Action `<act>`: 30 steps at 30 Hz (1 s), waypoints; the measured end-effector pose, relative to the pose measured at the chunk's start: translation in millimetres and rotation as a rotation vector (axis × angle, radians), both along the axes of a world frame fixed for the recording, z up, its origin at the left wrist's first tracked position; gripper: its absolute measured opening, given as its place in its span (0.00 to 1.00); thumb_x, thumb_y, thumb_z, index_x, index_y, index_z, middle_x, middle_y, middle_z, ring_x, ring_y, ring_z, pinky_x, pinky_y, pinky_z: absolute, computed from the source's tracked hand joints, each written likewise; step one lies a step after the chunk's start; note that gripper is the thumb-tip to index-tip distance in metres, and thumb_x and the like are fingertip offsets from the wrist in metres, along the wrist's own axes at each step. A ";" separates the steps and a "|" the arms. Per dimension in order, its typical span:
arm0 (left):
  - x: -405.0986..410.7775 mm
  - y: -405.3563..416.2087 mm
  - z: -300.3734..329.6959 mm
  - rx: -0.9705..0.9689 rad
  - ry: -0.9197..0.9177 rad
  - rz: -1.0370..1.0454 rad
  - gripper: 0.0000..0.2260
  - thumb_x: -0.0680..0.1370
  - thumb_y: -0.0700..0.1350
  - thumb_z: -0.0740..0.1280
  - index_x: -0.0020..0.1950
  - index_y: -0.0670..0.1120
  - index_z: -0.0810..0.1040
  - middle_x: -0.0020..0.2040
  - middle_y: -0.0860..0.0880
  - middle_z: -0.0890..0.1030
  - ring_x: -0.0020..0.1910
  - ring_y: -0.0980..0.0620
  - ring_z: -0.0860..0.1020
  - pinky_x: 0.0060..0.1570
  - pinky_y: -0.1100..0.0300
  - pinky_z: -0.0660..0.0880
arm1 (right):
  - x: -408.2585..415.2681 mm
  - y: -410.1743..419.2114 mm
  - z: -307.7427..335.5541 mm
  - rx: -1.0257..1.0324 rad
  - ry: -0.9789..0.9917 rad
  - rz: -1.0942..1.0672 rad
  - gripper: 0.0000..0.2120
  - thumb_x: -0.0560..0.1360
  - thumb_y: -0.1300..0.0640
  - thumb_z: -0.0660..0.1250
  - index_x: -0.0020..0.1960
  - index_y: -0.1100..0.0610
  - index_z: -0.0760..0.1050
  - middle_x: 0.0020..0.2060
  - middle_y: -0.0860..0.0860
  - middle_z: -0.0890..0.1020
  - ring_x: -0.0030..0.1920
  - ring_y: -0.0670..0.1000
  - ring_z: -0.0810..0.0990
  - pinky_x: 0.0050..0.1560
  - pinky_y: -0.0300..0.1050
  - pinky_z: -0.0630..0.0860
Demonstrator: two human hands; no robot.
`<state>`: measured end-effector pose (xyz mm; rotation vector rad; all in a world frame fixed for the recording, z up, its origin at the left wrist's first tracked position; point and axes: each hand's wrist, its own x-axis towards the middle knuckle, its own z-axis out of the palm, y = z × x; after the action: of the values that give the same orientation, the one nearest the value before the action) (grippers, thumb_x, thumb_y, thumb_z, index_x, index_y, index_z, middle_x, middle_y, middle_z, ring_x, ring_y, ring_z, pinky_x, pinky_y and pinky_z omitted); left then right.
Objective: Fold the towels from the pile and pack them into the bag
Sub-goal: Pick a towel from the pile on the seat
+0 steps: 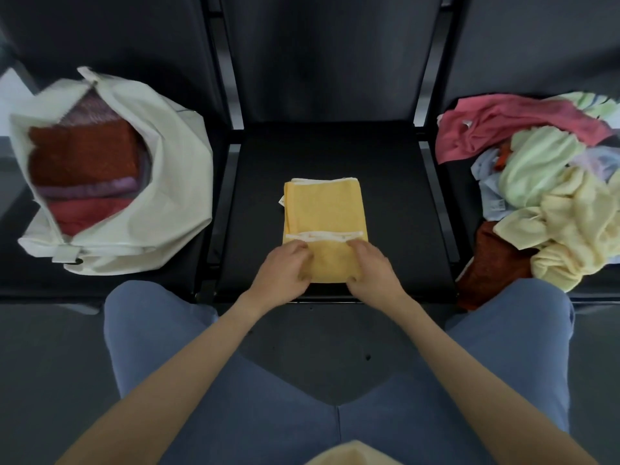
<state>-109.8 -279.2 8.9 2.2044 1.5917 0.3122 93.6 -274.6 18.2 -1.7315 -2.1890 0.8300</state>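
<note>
Both hands, left hand [285, 263] and right hand [370, 266], pinch the near flap of the yellow towel [323, 209] on the centre seat [385, 182] with curled fingers, apparently keeping the fold square before packing into the bag [174, 156] at left.

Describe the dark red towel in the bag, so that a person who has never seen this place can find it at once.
Look at the white bag lying open on the seat to the person's left. Inside it, folded towels are stacked, and the dark red towel lies on top, facing the opening. A purple towel and a lighter red towel show beneath it; only this one is deep rust-red.
</note>
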 end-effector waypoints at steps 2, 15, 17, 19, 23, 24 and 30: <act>-7.7 -1.3 -7.6 0.002 0.144 -0.124 0.19 0.74 0.43 0.68 0.64 0.40 0.74 0.65 0.44 0.73 0.64 0.44 0.72 0.64 0.52 0.70 | 6.0 2.6 -9.0 0.001 -0.212 0.176 0.37 0.70 0.65 0.65 0.76 0.60 0.55 0.76 0.55 0.57 0.76 0.54 0.52 0.74 0.48 0.52; -11.2 -9.6 7.7 -0.137 0.003 -0.035 0.07 0.73 0.43 0.65 0.46 0.43 0.81 0.38 0.50 0.81 0.37 0.54 0.76 0.42 0.58 0.74 | 38.1 9.0 -12.6 0.111 -0.125 0.196 0.14 0.75 0.56 0.62 0.59 0.59 0.76 0.51 0.53 0.81 0.53 0.53 0.78 0.59 0.43 0.66; -10.9 -24.1 18.2 -0.200 -0.094 0.015 0.05 0.72 0.44 0.66 0.41 0.44 0.80 0.30 0.53 0.76 0.30 0.55 0.73 0.34 0.64 0.69 | 48.9 1.6 -4.0 -0.039 0.048 0.143 0.06 0.74 0.55 0.64 0.48 0.56 0.76 0.37 0.51 0.80 0.38 0.51 0.77 0.42 0.48 0.72; -11.3 -37.2 26.7 -0.247 -0.240 0.079 0.03 0.72 0.43 0.68 0.42 0.48 0.81 0.31 0.56 0.77 0.32 0.57 0.75 0.32 0.66 0.68 | 56.3 -8.0 -0.3 -0.133 0.214 0.066 0.04 0.74 0.58 0.65 0.42 0.57 0.73 0.32 0.50 0.76 0.32 0.48 0.73 0.34 0.47 0.69; -11.6 -37.0 28.9 -0.256 -0.474 0.283 0.08 0.73 0.39 0.70 0.44 0.53 0.79 0.37 0.57 0.79 0.35 0.62 0.75 0.35 0.70 0.69 | 52.1 -13.8 2.8 -0.178 0.523 -0.170 0.06 0.78 0.56 0.65 0.45 0.59 0.73 0.36 0.50 0.75 0.37 0.46 0.72 0.37 0.39 0.69; -10.7 -33.2 27.4 -0.248 -0.528 0.347 0.09 0.73 0.39 0.70 0.44 0.54 0.78 0.38 0.56 0.79 0.35 0.61 0.75 0.36 0.69 0.69 | 48.7 -11.4 4.6 -0.191 0.594 -0.253 0.08 0.79 0.55 0.64 0.48 0.60 0.74 0.39 0.50 0.76 0.39 0.46 0.74 0.37 0.35 0.70; -0.9 -11.3 19.9 -0.259 -0.794 0.761 0.11 0.76 0.43 0.70 0.57 0.49 0.75 0.52 0.48 0.80 0.50 0.53 0.78 0.44 0.62 0.74 | 34.6 9.4 -0.1 -0.351 0.618 -0.326 0.18 0.74 0.55 0.70 0.61 0.57 0.72 0.52 0.48 0.78 0.52 0.46 0.77 0.47 0.38 0.74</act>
<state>-110.7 -290.5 28.8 0.9792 1.7472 0.9774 128.3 -265.2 18.1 -1.6099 -1.3808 1.4764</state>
